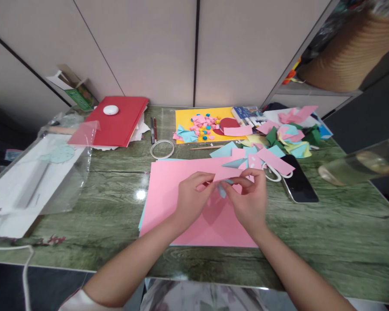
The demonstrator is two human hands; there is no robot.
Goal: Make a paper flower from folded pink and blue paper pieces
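Between my two hands is a small pink paper strip (227, 173), raised over a stack of pink paper sheets (168, 190). My left hand (194, 194) pinches its left end between thumb and fingers. At the other end, my right hand (251, 201) has its fingers closed on the strip. A small light blue paper piece (222, 191) hangs just below the strip, by my right thumb; whether it is joined to the pink strip I cannot tell. Beyond my right hand lie several cut paper pieces (277, 161) in pink and blue, partly covering white-handled scissors (272, 174).
A black phone (300, 181) lies right of the stack, near a clear bottle (359, 162). Behind are a yellow sheet (183, 114) with small paper balls, a tape roll (162, 149), pens (153, 129) and a red folder (116, 125). A plastic sleeve (65, 190) lies left.
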